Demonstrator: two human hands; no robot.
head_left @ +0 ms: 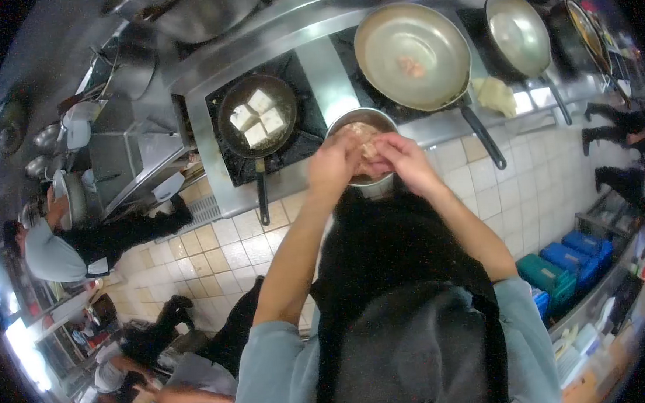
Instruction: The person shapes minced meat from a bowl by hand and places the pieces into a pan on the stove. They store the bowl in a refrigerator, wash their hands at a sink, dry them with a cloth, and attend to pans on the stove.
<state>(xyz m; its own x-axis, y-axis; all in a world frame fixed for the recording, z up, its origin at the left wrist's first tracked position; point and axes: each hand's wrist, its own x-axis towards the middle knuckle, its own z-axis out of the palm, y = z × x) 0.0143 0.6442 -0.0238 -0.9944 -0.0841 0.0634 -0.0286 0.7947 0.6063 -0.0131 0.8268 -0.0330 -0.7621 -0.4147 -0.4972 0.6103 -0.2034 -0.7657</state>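
A round metal bowl stands at the front edge of the stove, with pale pinkish pieces of raw meat inside. My left hand reaches over its left side, fingers closed on some of the meat. From the right, my right hand meets it, fingertips pinched on the same meat. The fingertips partly cover what they hold. Behind the bowl to the right, a large frying pan has a small pinkish piece lying in it. To the left, a dark frying pan holds several white blocks resembling tofu.
A yellowish cloth lies beside the large pan's handle. Another pan sits farther right. A person stands at the far left, and others work behind me. Green and blue bins line the right side.
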